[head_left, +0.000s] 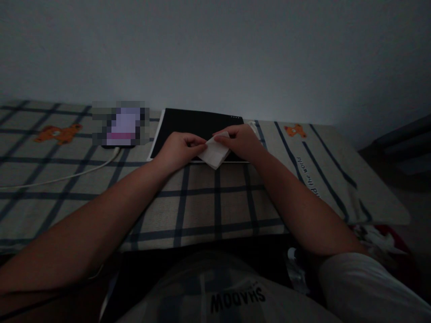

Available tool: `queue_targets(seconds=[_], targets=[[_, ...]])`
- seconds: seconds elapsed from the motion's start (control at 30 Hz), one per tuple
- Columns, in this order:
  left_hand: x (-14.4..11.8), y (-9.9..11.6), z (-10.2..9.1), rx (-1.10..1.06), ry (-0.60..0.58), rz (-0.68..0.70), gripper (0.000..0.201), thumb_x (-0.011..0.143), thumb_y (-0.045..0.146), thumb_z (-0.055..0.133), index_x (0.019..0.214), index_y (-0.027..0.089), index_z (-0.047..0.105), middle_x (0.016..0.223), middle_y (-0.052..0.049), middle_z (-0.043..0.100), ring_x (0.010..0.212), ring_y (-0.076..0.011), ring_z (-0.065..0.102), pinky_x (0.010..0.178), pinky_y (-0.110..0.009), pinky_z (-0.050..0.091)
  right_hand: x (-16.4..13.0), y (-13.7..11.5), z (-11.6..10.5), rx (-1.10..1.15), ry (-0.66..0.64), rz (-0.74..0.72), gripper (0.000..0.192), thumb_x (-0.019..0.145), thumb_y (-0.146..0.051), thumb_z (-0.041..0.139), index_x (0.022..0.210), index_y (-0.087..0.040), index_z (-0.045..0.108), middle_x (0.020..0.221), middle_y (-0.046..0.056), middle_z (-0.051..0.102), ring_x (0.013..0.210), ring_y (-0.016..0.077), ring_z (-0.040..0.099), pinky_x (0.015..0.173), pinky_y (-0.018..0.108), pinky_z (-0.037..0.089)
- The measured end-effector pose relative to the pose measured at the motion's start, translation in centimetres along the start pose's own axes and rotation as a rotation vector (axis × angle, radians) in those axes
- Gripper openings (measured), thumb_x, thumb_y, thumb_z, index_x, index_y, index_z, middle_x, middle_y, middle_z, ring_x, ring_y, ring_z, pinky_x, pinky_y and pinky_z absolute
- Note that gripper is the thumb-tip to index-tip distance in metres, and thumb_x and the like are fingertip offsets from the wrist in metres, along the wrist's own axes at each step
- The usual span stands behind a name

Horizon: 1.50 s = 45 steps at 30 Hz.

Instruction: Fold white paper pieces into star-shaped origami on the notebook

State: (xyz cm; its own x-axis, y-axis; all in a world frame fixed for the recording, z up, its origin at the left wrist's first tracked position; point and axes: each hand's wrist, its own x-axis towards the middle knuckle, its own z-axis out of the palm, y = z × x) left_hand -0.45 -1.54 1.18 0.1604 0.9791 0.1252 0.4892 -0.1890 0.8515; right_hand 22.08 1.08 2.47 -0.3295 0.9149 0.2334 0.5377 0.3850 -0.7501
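Note:
A small folded white paper (214, 153) lies over the near edge of a flat black board (198, 123) on a checked cloth. My left hand (178, 149) pinches the paper's left side with its fingertips. My right hand (237, 140) presses the paper's upper right corner with its fingers. Both forearms reach in from the bottom of the view.
The checked cloth (215, 202) with blue lines and orange bear prints covers the surface. A phone with a lit, blurred screen (120, 125) lies left of the board, and a white cable (63, 177) runs from it to the left. A plain wall stands behind.

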Motion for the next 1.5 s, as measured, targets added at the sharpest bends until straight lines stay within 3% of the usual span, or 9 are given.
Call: queue_targets(seconds=[0.47, 0.87, 1.03, 1.2, 1.5], targets=[[-0.5, 0.2, 0.2, -0.006, 0.058, 0.006, 0.022, 0.085, 0.038, 0.077, 0.094, 0.02, 0.086, 0.088, -0.007, 0.083, 0.077, -0.0199, 0.072, 0.065, -0.028, 0.055, 0.1, 0.1, 0.2, 0.125, -0.069, 0.02, 0.02, 0.092, -0.03, 0.079, 0.105, -0.017, 0.088, 0.099, 0.009, 0.086, 0.089, 0.0226, 0.077, 0.079, 0.035, 0.061], [-0.5, 0.1, 0.3, 0.046, 0.014, 0.019, 0.027, 0.088, 0.045, 0.076, 0.092, 0.02, 0.084, 0.08, -0.005, 0.077, 0.072, -0.0185, 0.066, 0.063, -0.029, 0.048, -0.2, -0.8, 0.6, 0.02, -0.078, -0.013, 0.02, 0.09, -0.03, 0.075, 0.1, -0.018, 0.088, 0.09, 0.005, 0.083, 0.08, 0.0201, 0.072, 0.072, 0.031, 0.055], [-0.7, 0.3, 0.2, 0.148, 0.001, 0.113, 0.03, 0.089, 0.049, 0.073, 0.089, 0.02, 0.083, 0.076, -0.004, 0.074, 0.069, -0.0175, 0.062, 0.061, -0.029, 0.043, -0.2, -1.0, 0.5, -0.02, -0.094, -0.028, 0.022, 0.089, -0.033, 0.077, 0.1, -0.018, 0.089, 0.088, 0.005, 0.081, 0.078, 0.0188, 0.069, 0.07, 0.03, 0.05], [-1.0, 1.0, -0.2, 0.314, -0.007, 0.231, 0.024, 0.091, 0.039, 0.068, 0.092, 0.021, 0.084, 0.083, -0.004, 0.076, 0.075, -0.0185, 0.065, 0.069, -0.031, 0.048, -0.3, -0.9, -0.1, -0.154, -0.19, -0.07, 0.02, 0.091, -0.034, 0.074, 0.091, -0.018, 0.087, 0.082, 0.003, 0.079, 0.075, 0.0171, 0.066, 0.071, 0.03, 0.046], [-1.0, 1.6, -0.4, 0.487, -0.079, 0.266, 0.025, 0.096, 0.038, 0.067, 0.099, 0.023, 0.087, 0.091, -0.008, 0.08, 0.086, -0.0247, 0.072, 0.078, -0.036, 0.051, -0.5, -0.8, 0.0, -0.209, -0.208, -0.146, 0.016, 0.09, -0.025, 0.071, 0.089, -0.017, 0.084, 0.09, 0.005, 0.08, 0.086, 0.0206, 0.07, 0.079, 0.032, 0.048]])
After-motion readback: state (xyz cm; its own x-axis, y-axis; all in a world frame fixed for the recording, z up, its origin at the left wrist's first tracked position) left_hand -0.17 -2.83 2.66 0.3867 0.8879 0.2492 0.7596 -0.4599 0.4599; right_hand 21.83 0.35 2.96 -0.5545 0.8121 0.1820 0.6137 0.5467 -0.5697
